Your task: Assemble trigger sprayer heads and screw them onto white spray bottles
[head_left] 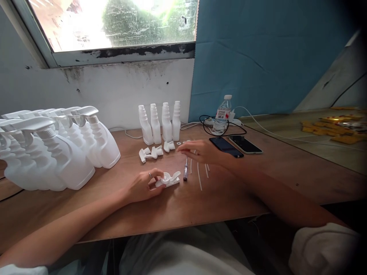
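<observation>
My left hand [146, 185] rests low on the table, thumb and fingers closed on a white spray trigger head [173, 178] that lies on its side. Over the table, to the right of the loose trigger parts, is my right hand [200, 151], its fingers stretched out to the left; no object shows in them. Beneath it stands out a screwdriver [185, 172] with a clear handle. Several thin white tubes [199, 176] lie to its right. A small white washer [179, 143] sits just beyond my right fingertips. White trigger parts [156, 152] lie between my hands and the bottles.
Several white bottles without heads [155, 124] stand by the wall. Large white spray bottles [69, 152] crowd the left side. A water bottle [221, 118], black cable [208, 131] and two phones [246, 144] are at the back right. The table's front edge [172, 228] runs near my lap.
</observation>
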{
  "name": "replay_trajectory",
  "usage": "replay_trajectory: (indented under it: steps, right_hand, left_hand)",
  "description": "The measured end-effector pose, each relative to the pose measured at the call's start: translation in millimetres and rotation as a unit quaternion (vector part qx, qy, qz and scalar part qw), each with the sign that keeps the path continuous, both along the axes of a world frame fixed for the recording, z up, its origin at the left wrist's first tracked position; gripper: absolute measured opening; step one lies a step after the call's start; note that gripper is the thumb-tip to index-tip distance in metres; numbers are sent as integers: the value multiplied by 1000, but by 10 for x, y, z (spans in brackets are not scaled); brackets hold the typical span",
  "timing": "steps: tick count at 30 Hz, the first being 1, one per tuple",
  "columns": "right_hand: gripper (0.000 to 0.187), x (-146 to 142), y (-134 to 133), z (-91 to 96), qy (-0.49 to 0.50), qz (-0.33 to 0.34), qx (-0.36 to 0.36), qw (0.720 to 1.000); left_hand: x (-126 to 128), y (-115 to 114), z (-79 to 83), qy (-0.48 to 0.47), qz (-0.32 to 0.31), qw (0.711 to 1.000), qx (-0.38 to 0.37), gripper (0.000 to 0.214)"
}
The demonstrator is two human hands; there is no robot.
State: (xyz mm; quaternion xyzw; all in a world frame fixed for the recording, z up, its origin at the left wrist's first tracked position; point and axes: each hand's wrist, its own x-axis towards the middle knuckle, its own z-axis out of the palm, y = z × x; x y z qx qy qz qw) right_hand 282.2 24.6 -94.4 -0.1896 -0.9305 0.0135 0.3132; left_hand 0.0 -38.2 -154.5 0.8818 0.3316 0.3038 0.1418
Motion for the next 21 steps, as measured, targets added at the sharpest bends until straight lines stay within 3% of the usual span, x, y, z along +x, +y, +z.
replay_trajectory:
  steps: [4,8,14,18,21]
  right_hand:
    - [28,420,369,6,-174,-141,5,974]
    - [37,606,595,-139,-246,-142,12,959]
    - [29,550,710,-328,-305,-145,45,940]
    - [18,554,709,-275,-298,-135,100,940]
    - [12,537,642,-170,-154,-123,95,976]
  left_hand:
    - [-4,14,-7,-3,-2,1000,-4,34]
    - [6,1,49,-6,-34,999,-14,29]
    - [7,0,57,-24,-48,997,-49,30]
    - [0,25,20,-39,-50,996,-67,31]
    - [5,27,15,-43,-49,995,-80,31]
